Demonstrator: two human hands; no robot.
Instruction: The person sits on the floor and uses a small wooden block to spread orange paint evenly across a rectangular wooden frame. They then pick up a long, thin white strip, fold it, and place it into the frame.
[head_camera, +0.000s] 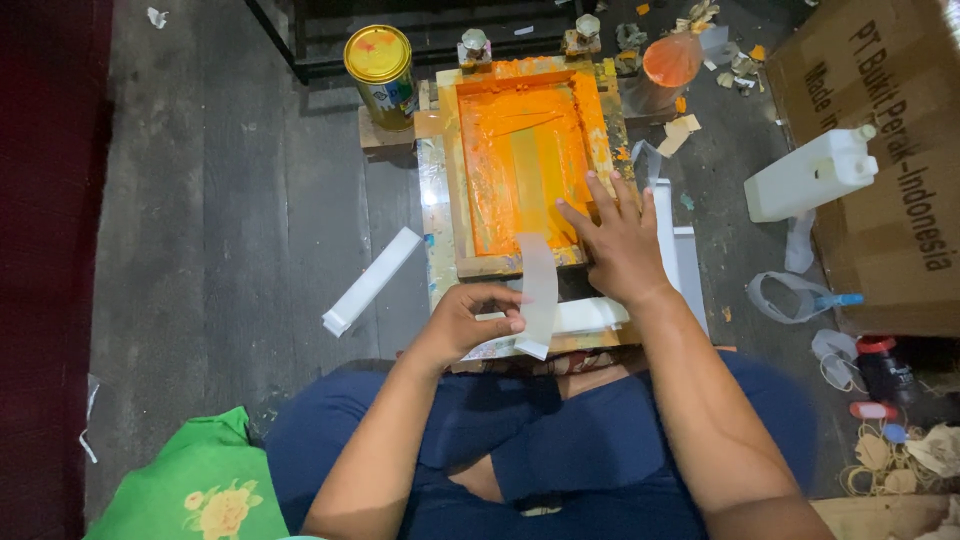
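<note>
On the dark floor, left hand (470, 318) pinches a white strip (538, 292); right hand (622, 240) lies flat on the orange-inked frame (525, 160).

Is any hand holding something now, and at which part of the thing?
The left hand pinches a translucent white strip by its lower part. The right hand holds nothing; it rests flat on the wooden screen frame.

Two hands in shot, left hand (470, 322) and right hand (620, 245). One translucent strip (540, 290), pinched in the left fingers (505, 312). One wooden printing frame (525, 160) smeared orange, under the right fingers (600, 195). One yellow-lidded can (380, 75) beyond the left fingers. One long white box (372, 280) left of them. One white jug (812, 175) right of the right fingers. One big cardboard carton (890, 150) behind it. One green cloth (200, 485).
</note>
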